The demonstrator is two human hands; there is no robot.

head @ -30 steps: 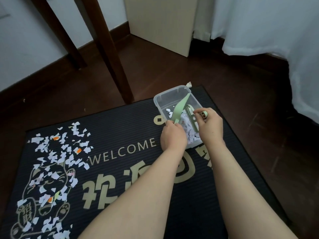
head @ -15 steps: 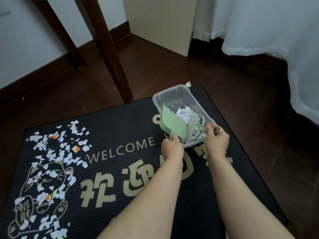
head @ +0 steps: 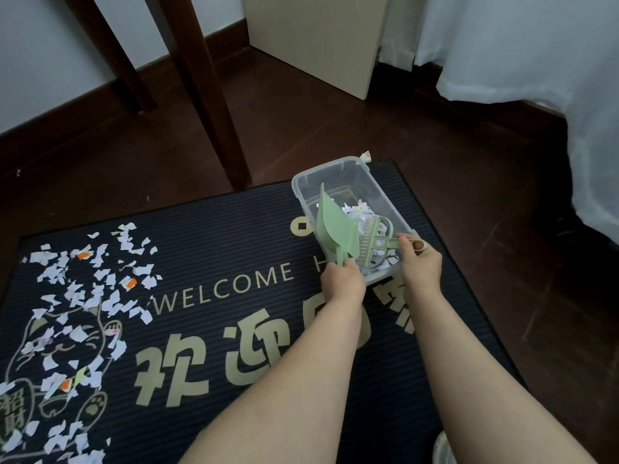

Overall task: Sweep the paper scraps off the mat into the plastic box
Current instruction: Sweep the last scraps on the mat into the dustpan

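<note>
A clear plastic box [head: 303, 187] stands on the far right part of the black welcome mat [head: 234, 329], with paper scraps inside. My left hand [head: 342, 279] grips the handle of a green dustpan [head: 335, 226], tilted up over the box's near left side. My right hand [head: 418, 262] holds the handle of a small green brush [head: 373, 241], whose bristles touch the pan's edge above the box. Several white and orange paper scraps [head: 83, 296] lie spread over the mat's left part.
Dark wooden furniture legs [head: 207, 95] stand on the brown floor behind the mat. A beige cabinet [head: 315, 38] is at the back and a white curtain [head: 536, 61] hangs at the right. One scrap [head: 365, 157] lies by the box's far corner.
The dustpan went from edge-on inside the box to tilted with its face showing. Both hands drew back toward me, and the brush swung from beside the pan to against its edge.
</note>
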